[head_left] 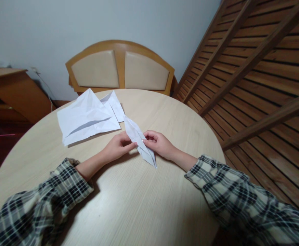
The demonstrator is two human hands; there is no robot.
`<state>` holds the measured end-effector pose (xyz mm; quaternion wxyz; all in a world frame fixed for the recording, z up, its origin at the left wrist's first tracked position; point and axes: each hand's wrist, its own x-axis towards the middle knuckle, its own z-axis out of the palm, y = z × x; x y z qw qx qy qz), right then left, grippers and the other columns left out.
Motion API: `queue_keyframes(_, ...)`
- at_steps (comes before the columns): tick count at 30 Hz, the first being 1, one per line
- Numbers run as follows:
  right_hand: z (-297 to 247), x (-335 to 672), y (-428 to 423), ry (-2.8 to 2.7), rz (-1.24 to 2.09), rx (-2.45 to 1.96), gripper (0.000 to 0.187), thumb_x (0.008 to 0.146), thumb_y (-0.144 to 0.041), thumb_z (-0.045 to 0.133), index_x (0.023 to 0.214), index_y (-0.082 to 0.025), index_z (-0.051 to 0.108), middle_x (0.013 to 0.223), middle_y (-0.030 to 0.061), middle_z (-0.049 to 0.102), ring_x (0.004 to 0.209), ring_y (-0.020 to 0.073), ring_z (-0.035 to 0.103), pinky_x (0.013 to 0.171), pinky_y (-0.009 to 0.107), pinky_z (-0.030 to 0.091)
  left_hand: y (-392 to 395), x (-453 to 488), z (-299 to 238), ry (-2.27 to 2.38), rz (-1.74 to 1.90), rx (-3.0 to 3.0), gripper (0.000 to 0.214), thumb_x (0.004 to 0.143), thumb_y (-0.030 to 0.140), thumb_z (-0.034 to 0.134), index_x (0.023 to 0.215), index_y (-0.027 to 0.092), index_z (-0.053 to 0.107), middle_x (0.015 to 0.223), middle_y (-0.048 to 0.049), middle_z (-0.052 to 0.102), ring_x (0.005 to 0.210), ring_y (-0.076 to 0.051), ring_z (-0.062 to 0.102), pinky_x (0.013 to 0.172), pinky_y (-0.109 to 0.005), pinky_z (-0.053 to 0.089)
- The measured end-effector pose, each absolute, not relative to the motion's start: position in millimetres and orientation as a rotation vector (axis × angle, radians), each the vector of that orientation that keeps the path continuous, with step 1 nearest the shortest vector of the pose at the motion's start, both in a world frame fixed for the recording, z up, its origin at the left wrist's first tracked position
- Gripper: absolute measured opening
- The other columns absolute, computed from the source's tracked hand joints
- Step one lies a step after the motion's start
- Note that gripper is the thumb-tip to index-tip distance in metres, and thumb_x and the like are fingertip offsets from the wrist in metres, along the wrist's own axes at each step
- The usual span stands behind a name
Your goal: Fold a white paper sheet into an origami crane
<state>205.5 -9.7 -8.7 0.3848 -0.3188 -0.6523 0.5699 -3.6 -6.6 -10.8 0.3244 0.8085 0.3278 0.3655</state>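
Note:
A folded white paper (134, 131), long and narrow with a pointed end at top and bottom, is held slantwise above the table between both hands. My left hand (117, 147) pinches its left edge, thumb on the near face and fingers behind. From the other side my right hand (159, 145) grips it near the middle, the thumb pressed on a fold and the fingers curled. Layered creases show in the paper's lower half. The fingertips behind the paper are partly hidden.
Creased white sheets (88, 118) lie on the round pale wooden table (139, 205), at its far left. Behind the table stands a wooden headboard (121, 68) with cream panels. A slatted wooden screen (262, 75) leans at the right, and a brown desk (16, 92) stands at the left.

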Motion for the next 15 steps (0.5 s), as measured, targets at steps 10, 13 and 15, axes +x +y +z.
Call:
queue_keyframes(10, -6, 205, -11, -1.714, 1.404, -0.837, 0.021, 0.085, -0.037, 0.065, 0.089, -0.017, 0.062, 0.085, 0.0018, 0.064, 0.081, 0.0152, 0.061, 0.077, 0.030, 0.050, -8, 0, -12, 0.844, 0.981, 1.990, 0.026, 0.089, 0.039, 0.061, 0.093, 0.016, 0.074, 0.097, -0.0083, 0.074, 0.092, -0.022, 0.067, 0.088, -0.036, 0.052)
queue_keyframes(13, -8, 205, -10, -1.690, 1.404, -0.853, 0.023, 0.084, -0.037, 0.068, 0.092, -0.017, 0.063, 0.088, 0.0027, 0.066, 0.083, 0.0153, 0.062, 0.078, 0.030, 0.051, -12, 6, -13, 0.845, 0.999, 1.885, 0.029, 0.089, 0.039, 0.060, 0.100, 0.016, 0.071, 0.101, -0.0088, 0.074, 0.095, -0.023, 0.068, 0.089, -0.038, 0.053)
queue_keyframes(15, -8, 205, -9, -1.665, 1.417, -0.845, 0.023, 0.083, -0.037, 0.069, 0.093, -0.017, 0.063, 0.089, 0.0027, 0.066, 0.083, 0.0152, 0.062, 0.078, 0.030, 0.051, -13, 9, -15, 0.835, 1.032, 1.848, 0.027, 0.090, 0.037, 0.058, 0.104, 0.016, 0.068, 0.104, -0.0089, 0.073, 0.098, -0.023, 0.067, 0.092, -0.040, 0.052)
